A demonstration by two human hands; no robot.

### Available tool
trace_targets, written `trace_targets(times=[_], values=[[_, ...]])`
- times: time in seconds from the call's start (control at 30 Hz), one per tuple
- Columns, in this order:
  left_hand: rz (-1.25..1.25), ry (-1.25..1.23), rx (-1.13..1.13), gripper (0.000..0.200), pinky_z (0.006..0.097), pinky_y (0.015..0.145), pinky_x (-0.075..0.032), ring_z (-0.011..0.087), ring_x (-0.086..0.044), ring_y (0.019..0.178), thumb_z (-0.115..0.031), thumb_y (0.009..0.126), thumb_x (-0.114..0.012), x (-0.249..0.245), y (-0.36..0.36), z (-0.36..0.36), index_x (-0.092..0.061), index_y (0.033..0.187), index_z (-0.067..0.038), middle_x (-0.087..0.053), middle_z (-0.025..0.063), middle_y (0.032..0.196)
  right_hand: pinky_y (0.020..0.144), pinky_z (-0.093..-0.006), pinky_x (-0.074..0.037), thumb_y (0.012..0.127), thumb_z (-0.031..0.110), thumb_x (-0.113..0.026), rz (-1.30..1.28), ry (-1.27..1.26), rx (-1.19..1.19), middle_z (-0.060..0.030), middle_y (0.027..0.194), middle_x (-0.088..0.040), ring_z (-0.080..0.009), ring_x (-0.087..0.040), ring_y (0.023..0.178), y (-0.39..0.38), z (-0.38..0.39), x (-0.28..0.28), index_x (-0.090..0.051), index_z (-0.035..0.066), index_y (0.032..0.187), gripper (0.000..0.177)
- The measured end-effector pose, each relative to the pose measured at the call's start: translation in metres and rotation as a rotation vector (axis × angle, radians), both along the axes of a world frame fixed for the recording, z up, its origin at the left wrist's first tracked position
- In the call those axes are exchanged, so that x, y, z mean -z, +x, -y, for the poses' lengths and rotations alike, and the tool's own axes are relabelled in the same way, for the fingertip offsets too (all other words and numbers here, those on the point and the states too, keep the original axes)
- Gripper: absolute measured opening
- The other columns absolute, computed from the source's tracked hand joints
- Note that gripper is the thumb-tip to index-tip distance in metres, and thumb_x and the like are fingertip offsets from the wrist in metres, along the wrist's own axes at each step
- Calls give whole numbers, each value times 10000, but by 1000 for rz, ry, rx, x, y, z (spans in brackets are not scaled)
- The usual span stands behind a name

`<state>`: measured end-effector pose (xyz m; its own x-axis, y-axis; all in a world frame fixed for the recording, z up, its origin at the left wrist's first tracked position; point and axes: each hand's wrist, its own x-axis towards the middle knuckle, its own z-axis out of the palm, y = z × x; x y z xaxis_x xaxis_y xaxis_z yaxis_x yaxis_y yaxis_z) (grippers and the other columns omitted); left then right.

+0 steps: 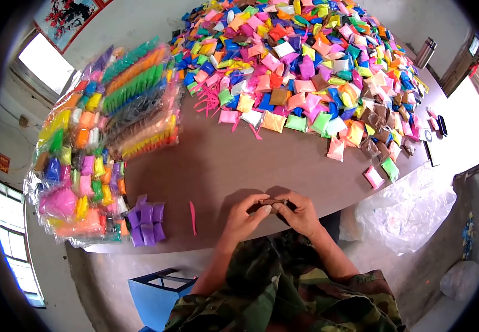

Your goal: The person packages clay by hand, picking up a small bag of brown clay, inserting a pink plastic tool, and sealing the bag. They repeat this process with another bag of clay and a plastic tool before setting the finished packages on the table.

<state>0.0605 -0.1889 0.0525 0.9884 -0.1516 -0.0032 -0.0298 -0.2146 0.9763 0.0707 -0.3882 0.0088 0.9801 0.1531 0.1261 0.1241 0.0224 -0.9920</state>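
Observation:
Both of my hands meet at the front edge of the table, fingers closed around a small brown packet (pixel 273 202), which looks like the brown packets in the pile. My left hand (pixel 246 216) pinches its left end, thumb on top. On the other end, the fingers and thumb of my right hand (pixel 299 213) are pressed. Much of the packet is hidden by the fingers. To the left of my left hand lies a thin pink plastic stick (pixel 193 217), and beyond it a small group of purple packets (pixel 146 221).
A large heap of coloured packets (pixel 300 66) covers the back of the brown table (pixel 211 166). Bagged rows of packets (pixel 134 88) fill its left side. A flask (pixel 425 53) stands at the right. Clear plastic bags (pixel 399 210) hang beside the right edge. A blue stool (pixel 151 299) is below.

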Motion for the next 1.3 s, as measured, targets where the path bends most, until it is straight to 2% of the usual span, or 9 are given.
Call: trace_targets(times=[0.07,0.23,0.33,0.57,0.73,0.93,1.0,1.17,1.3], values=[[12,35,-10,252,281,849,-557,105,-693,935,-111,991,-748,8,2,-1,-717,1207,15,-770,66,1005,672,-289,-520,982,114,-754,79,-171,16,-70,828,-678,-110,-635,742,-1,1,-6,-755,13,1123,173],[-51,38,-87,221,282,851,-554,120,-690,913,-122,995,-742,17,-1,-5,-727,1157,26,-766,77,980,698,-314,-539,1002,140,-729,37,-166,43,-114,855,-707,-167,-671,752,0,-3,-11,-746,0,1142,199],[-66,-139,-159,218,283,848,-557,119,-691,923,-115,988,-747,23,0,-5,-724,1148,31,-764,76,977,721,-333,-553,1011,149,-721,57,-188,28,-146,874,-726,-214,-694,771,2,-1,-6,-741,-4,1144,204],[-149,9,28,264,280,859,-547,93,-681,959,-128,1008,-736,-1,7,-4,-717,1223,24,-764,46,1041,734,-365,-560,999,103,-708,188,-230,6,-165,905,-742,-283,-712,792,5,0,-5,-744,1,1144,181],[-136,67,47,212,281,837,-539,87,-681,941,-130,1018,-719,6,8,-9,-743,1170,17,-767,38,1012,727,-375,-554,985,101,-711,136,-205,11,-156,902,-742,-288,-701,778,3,-2,-19,-756,13,1120,167],[-79,-71,19,226,267,833,-547,86,-685,913,-116,1030,-701,13,6,-6,-721,1208,21,-764,31,1022,695,-382,-541,965,105,-720,155,-266,-6,-140,859,-727,-286,-683,743,4,0,-19,-767,27,1082,148],[-57,-65,36,260,282,814,-564,104,-701,876,-177,1033,-728,10,6,-5,-710,1206,16,-764,58,961,685,-383,-537,959,103,-723,151,-250,-32,-138,843,-719,-290,-678,735,4,1,-17,-768,30,1077,146],[-54,-57,-4,193,278,717,-570,92,-690,768,-146,1054,-696,12,7,0,-720,1120,34,-741,52,852,651,-382,-533,940,108,-730,158,-268,-28,-144,841,-710,-297,-672,707,3,-2,-19,-771,38,1064,149],[-73,-126,-77,192,265,721,-567,78,-681,787,-142,1057,-697,13,4,2,-714,1119,39,-744,41,875,612,-361,-519,916,149,-774,141,-299,8,-152,843,-711,-263,-654,663,3,-4,-24,-765,23,1062,193]])
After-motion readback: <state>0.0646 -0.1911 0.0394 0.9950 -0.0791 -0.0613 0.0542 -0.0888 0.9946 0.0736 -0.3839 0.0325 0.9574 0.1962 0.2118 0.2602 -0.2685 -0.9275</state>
